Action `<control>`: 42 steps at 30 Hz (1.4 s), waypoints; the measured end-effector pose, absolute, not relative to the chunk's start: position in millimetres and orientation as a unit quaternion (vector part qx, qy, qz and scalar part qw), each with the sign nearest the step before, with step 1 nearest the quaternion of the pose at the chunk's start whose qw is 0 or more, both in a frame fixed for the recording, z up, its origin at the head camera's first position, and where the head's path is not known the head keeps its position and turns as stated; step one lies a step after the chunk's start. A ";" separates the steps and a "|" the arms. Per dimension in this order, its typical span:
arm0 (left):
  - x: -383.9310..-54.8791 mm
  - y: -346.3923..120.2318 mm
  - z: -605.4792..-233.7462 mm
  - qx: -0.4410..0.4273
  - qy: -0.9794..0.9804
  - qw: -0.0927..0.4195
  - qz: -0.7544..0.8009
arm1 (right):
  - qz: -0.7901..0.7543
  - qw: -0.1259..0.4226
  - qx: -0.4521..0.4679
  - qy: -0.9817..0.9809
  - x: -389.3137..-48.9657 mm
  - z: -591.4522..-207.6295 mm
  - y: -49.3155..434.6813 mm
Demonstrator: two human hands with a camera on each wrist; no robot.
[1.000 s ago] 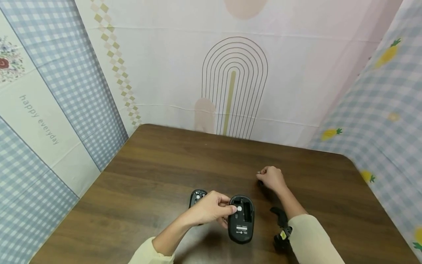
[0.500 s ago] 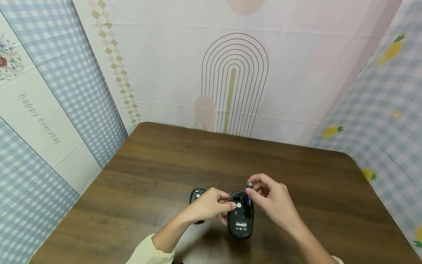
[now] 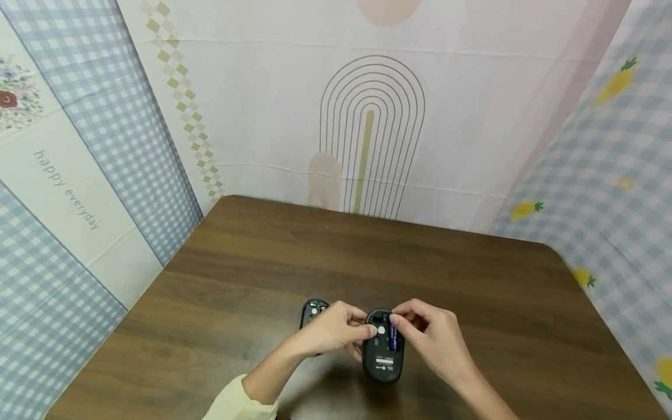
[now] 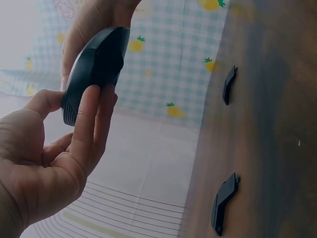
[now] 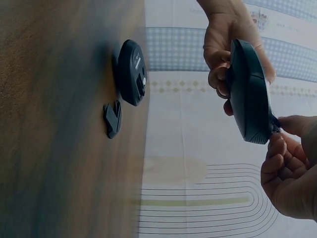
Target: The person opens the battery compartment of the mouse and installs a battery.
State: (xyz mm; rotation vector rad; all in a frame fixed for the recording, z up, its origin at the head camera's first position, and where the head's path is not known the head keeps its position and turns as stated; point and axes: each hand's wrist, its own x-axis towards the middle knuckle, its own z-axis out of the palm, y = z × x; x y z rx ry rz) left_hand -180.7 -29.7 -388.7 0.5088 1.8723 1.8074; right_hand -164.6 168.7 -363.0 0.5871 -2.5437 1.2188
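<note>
My left hand point(image 3: 331, 332) grips a black computer mouse point(image 3: 383, 366) by its side, thumb on the underside, which faces up with its battery compartment uncovered. A purple battery point(image 3: 393, 339) lies lengthwise in the slot. At its upper end, the thumb and fingers of my right hand point(image 3: 438, 335) pinch it; in the right wrist view that end sticks out slightly from the mouse point(image 5: 247, 94). Behind the left hand, a second black mouse point(image 3: 310, 313) lies upside down on the table, partly hidden.
Two small black battery covers, a nearer one point(image 4: 225, 203) and a farther one point(image 4: 229, 85), lie apart on the wooden table point(image 3: 262, 245). One cover point(image 5: 113, 120) appears near the second mouse in the right wrist view. Patterned cloth point(image 3: 262, 116) hangs behind and beside the table.
My right hand has come from the table at the right to the mouse, bringing the battery. Half a second ago the battery stood up at the slot; now it lies down in it.
</note>
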 end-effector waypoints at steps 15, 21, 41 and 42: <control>-179.6 -28.2 -390.1 0.198 0.680 0.248 0.661 | 0.402 0.205 0.272 -0.850 -165.2 -376.6 173.1; -181.1 -29.6 -388.7 0.200 0.676 0.250 0.664 | 0.397 0.224 0.304 -0.836 -164.5 -375.4 171.6; -181.6 -25.8 -382.0 0.197 0.688 0.243 0.655 | 0.519 -0.103 0.179 -0.829 -171.9 -367.0 184.8; -181.8 -25.7 -382.2 0.198 0.688 0.244 0.654 | 0.514 -0.095 0.180 -0.834 -171.7 -367.7 184.3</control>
